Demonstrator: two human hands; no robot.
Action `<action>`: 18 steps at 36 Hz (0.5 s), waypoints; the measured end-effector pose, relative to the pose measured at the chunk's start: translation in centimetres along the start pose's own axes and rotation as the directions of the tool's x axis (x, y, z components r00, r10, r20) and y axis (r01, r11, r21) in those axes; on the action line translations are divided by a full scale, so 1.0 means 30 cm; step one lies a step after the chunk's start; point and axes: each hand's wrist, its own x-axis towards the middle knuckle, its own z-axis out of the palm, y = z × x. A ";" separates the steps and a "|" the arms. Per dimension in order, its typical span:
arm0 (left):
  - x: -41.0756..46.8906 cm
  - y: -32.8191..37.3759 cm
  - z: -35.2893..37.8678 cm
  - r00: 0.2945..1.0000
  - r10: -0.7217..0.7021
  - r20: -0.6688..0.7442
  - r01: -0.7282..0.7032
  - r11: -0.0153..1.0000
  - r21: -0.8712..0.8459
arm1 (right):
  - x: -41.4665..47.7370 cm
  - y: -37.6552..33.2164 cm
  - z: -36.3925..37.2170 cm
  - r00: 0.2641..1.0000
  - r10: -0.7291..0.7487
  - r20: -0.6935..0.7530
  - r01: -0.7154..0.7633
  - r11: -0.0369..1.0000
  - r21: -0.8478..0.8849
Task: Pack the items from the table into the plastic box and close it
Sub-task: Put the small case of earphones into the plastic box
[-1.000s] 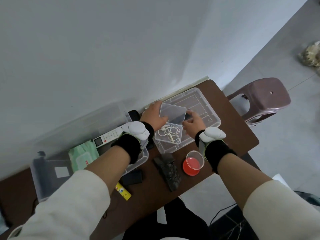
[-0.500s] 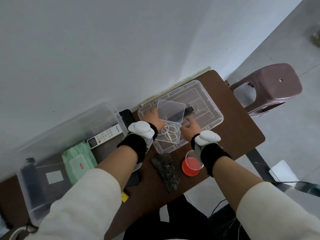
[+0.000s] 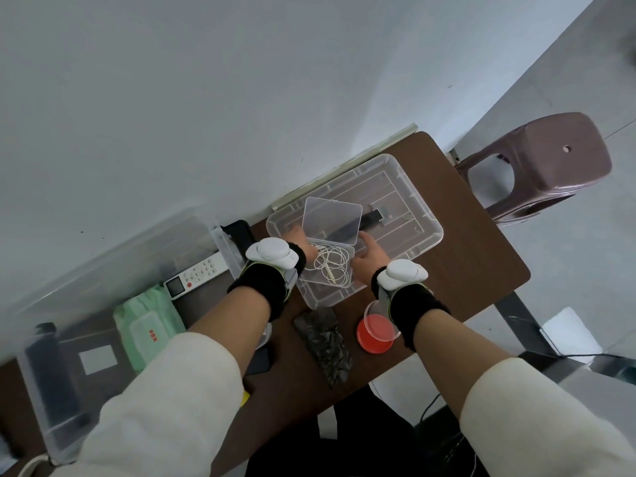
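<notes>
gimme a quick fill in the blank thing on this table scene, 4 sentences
The cable in the small case is ___. The case's lid is ___. The round dish on the table is ___ inside. The stool stands on the ___.

Missing words: white; open; red; floor.

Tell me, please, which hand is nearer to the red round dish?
Right. The right hand sits just beyond the red dish, its wrist over the dish's rim; the left hand is across the small clear case, farther off.
</notes>
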 end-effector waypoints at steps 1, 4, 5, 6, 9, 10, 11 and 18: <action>-0.002 -0.003 -0.001 1.000 0.002 0.003 -0.002 1.000 -0.006 | -0.001 0.002 0.001 1.000 -0.007 0.002 0.007 1.000 0.006; -0.001 -0.007 -0.003 1.000 0.009 0.022 -0.008 0.999 -0.036 | 0.008 0.003 0.000 0.999 -0.020 0.025 0.020 1.000 0.001; -0.001 -0.008 -0.005 1.000 0.012 0.028 -0.011 0.999 -0.047 | 0.011 0.004 0.000 0.999 -0.024 0.037 0.024 1.000 -0.002; -0.001 -0.008 -0.008 0.999 0.017 0.032 -0.015 0.998 -0.059 | 0.014 0.005 -0.001 0.999 -0.027 0.045 0.028 1.000 -0.005; -0.004 -0.007 -0.016 0.999 0.039 0.024 -0.036 0.993 -0.111 | 0.015 0.002 -0.008 0.998 -0.033 0.051 0.032 0.999 0.013; -0.006 -0.008 -0.018 0.999 0.034 0.018 -0.032 0.991 -0.130 | 0.013 -0.002 -0.011 0.998 -0.036 0.053 0.035 0.999 0.015; -0.009 -0.009 -0.020 1.000 0.024 0.011 -0.023 0.989 -0.143 | 0.011 -0.006 -0.012 0.998 -0.041 0.054 0.041 0.999 0.012; -0.026 -0.014 -0.032 0.999 0.043 -0.020 -0.046 0.980 -0.196 | 0.010 -0.036 -0.023 0.996 -0.094 0.005 0.094 0.996 0.007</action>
